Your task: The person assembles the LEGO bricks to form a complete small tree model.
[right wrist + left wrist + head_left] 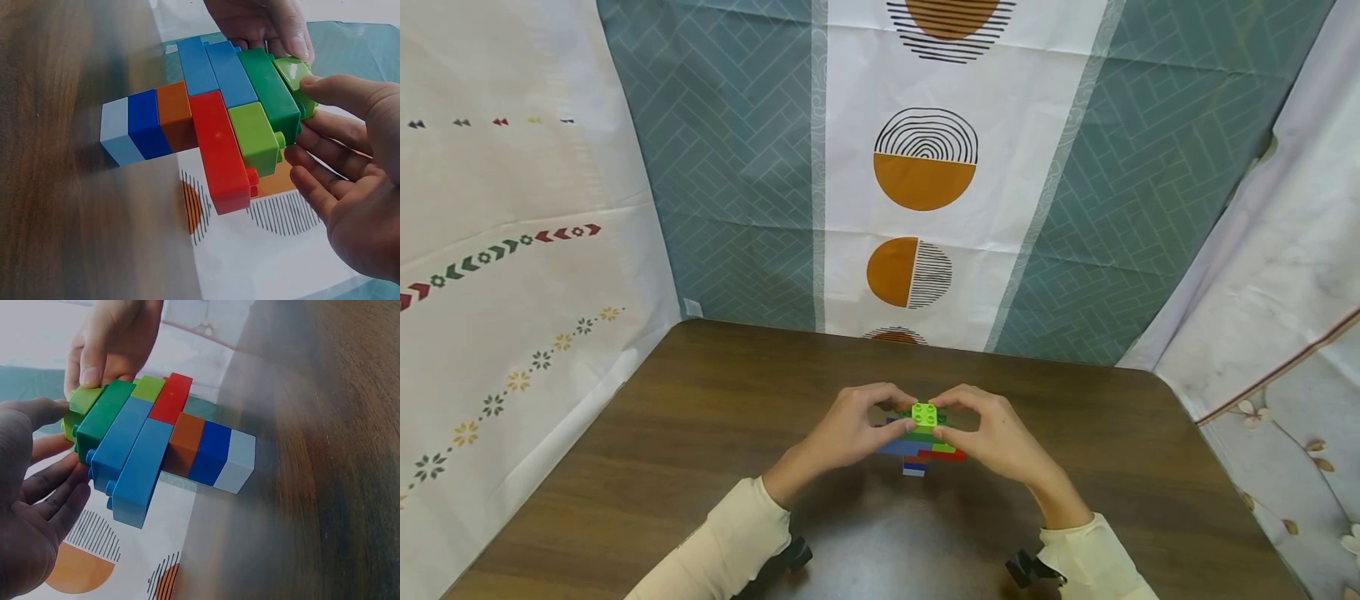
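A tower of toy building bricks stands upright on the table. At its top sits a small lime-green brick point(924, 414), pinched between thumb and fingers by my left hand point(855, 425) on one side and my right hand point(992, 427) on the other. Under it lies a long green brick point(270, 89). Below come a blue brick point(119, 444) beside a second lime-green brick point(255, 136), then another blue brick point(142, 474) beside a red brick point(220, 153). A narrow column of orange point(186, 445), dark blue point(210, 451) and white bricks point(237, 459) carries these wider layers.
The brown wooden table point(737, 383) extends around the tower. Behind it hangs a patterned teal and white cloth point(925, 225), with white cloths point(512, 192) at the left and right sides. Black straps point(797, 554) show at the cream sleeves.
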### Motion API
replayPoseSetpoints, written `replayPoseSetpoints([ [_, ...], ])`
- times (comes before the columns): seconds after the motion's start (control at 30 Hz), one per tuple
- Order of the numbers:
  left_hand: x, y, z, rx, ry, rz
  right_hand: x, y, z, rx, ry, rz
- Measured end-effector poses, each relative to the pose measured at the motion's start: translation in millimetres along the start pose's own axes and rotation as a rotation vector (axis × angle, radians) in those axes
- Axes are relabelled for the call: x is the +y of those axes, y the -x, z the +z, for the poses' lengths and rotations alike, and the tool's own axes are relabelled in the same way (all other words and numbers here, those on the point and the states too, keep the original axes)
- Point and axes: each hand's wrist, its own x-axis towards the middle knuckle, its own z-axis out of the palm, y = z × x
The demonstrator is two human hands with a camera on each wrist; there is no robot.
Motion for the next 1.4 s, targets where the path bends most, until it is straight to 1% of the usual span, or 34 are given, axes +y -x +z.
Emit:
replayPoseSetpoints([
  [0.33,-0.9,-1.1,1.0,-0.023,0.005,-0.028,4.6,1.0,2.7,0.006,-0.022,-0.011],
  [0.63,0.3,-0.4,3.1,-0.009,-0.008,-0.017,8.2,3.1,6.0,0.036,-0.042,-0.016],
  [0.8,0.2,0.4,3.9,-0.013,0.0,-0.023,9.0,4.7,8.4,0.04,-0.048,0.001],
  [0.97,-1.4,0.8,3.1,-0.004,0.01,-0.024,11.3,3.5,10.9,0.044,-0.078,0.009],
  [1.1,-3.2,-1.0,3.7,0.003,0.021,-0.062,15.5,1.3,11.9,0.05,-0.101,0.018],
  [1.23,-6.9,-5.7,6.4,0.03,0.019,-0.09,20.2,-2.7,11.5,0.056,-0.127,0.042],
  [1.3,-8.8,-8.6,7.4,0.05,0.02,-0.099,22.0,-5.7,11.2,0.065,-0.139,0.061],
  [1.4,-12.6,-12.6,9.4,0.069,0.0,-0.118,24.5,-9.7,11.4,0.089,-0.157,0.097],
])
